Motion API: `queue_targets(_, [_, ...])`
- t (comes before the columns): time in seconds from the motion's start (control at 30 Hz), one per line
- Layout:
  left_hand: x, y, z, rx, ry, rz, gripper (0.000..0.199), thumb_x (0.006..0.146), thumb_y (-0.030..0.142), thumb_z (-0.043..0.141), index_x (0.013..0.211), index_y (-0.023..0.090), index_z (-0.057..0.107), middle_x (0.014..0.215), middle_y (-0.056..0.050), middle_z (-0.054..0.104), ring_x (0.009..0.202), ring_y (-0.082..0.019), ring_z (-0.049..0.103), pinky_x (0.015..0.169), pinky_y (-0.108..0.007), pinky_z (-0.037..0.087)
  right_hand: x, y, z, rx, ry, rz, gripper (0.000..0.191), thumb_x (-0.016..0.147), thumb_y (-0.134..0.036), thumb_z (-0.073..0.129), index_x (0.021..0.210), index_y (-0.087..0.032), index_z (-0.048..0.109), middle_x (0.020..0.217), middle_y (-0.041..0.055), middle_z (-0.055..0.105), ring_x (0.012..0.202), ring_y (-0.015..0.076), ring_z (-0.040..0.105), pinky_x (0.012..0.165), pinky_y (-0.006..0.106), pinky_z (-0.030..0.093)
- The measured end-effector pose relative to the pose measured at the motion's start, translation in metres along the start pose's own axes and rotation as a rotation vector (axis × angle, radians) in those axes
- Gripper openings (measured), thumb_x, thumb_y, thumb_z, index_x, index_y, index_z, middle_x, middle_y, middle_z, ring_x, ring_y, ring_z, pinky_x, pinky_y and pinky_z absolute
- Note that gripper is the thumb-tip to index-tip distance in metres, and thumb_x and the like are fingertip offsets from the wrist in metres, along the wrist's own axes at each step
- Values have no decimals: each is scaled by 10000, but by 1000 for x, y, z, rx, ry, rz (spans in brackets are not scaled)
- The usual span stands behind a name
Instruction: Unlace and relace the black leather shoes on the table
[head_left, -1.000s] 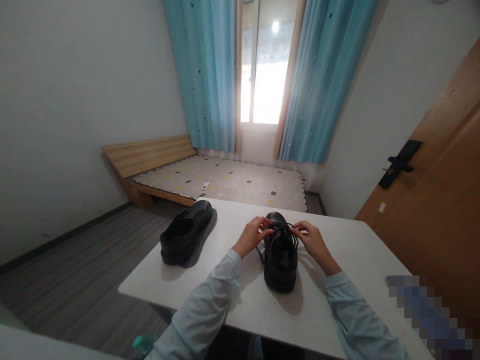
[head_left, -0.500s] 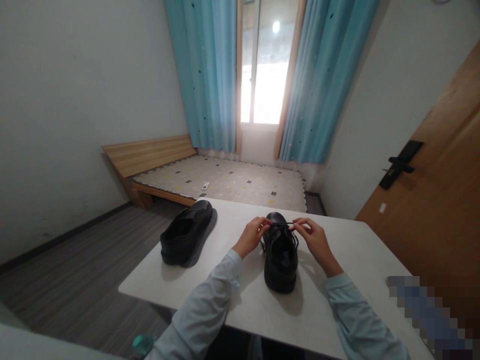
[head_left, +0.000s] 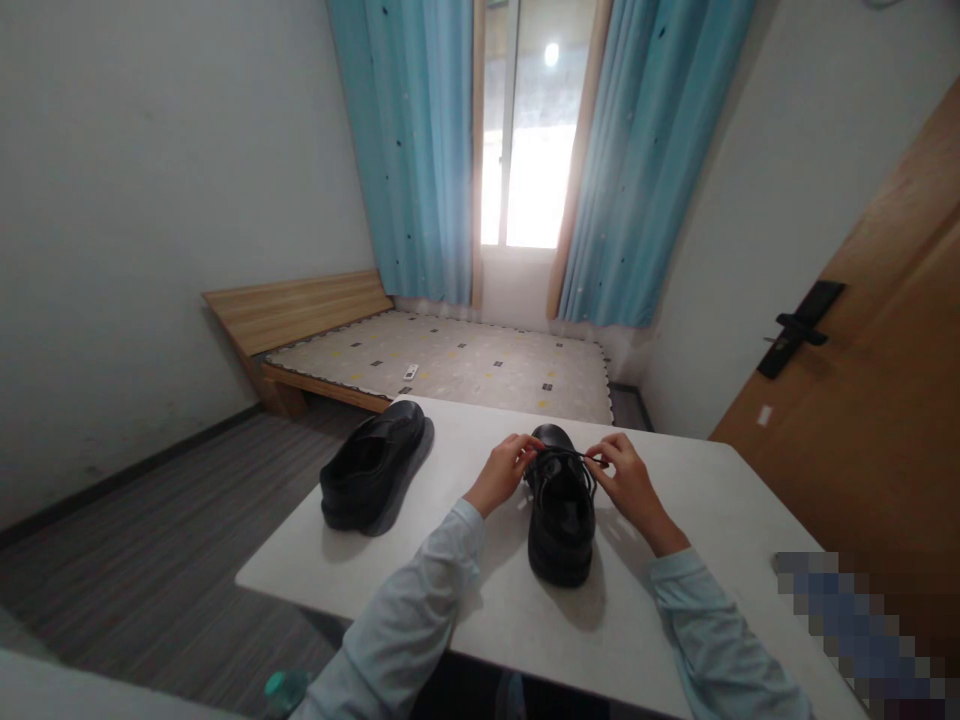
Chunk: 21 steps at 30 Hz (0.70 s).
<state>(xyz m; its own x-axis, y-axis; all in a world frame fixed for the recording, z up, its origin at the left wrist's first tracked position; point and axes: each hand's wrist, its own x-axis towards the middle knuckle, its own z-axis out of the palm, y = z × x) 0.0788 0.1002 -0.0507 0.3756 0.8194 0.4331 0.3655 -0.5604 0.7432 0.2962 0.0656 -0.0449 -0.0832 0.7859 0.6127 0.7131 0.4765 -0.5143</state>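
Observation:
A black lace-up shoe (head_left: 561, 545) stands on the white table (head_left: 517, 625), heel toward me and toe pointing away. At the left of its front part my left hand (head_left: 504, 470) pinches the shoelace. My right hand (head_left: 624, 480), on the other side, grips the lace (head_left: 589, 457) between thumb and fingertips. The lace runs taut across the top of the shoe from hand to hand. A second black shoe (head_left: 373, 468) rests apart on the table's left part, with no hand near it.
Beyond the table is a bed (head_left: 450, 350) with a small white remote (head_left: 411, 372) on it. A wooden door (head_left: 862, 400) stands at the right. A bottle with a green cap (head_left: 285, 690) is low at the left, below the table edge.
My right hand has shifted slightly, and its end of the shoelace now slopes lower to the right. My left hand and both shoes have stayed in place.

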Motion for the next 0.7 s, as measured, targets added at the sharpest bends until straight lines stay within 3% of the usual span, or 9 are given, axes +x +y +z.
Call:
queue_targets(0.33, [-1,0,-1,3,-3,8,178,854,158,461,936,192,616,893,-37,584,820,-139,557,746,-254,464,0,7,0,-1,-34,10,208,796,-370,566,705,-208,661,814,64,514,754,204,550,682,369,509])
queue_targets(0.53, [-1,2,-1,4,-7,-1,174,854,146,464,932,184,615,888,-36,582,820,-137,557,754,-250,456,0,11,-4,68,92,103,214,752,-396,615,702,-192,661,939,104,536,863,236,563,699,399,544])
queue_targets(0.7, [0,-1,0,4,-10,2,178,863,162,457,944,186,614,898,-36,578,822,-137,552,748,-248,453,2,18,-9,223,214,236,269,701,-456,657,721,-189,643,930,90,560,871,228,569,709,406,551])
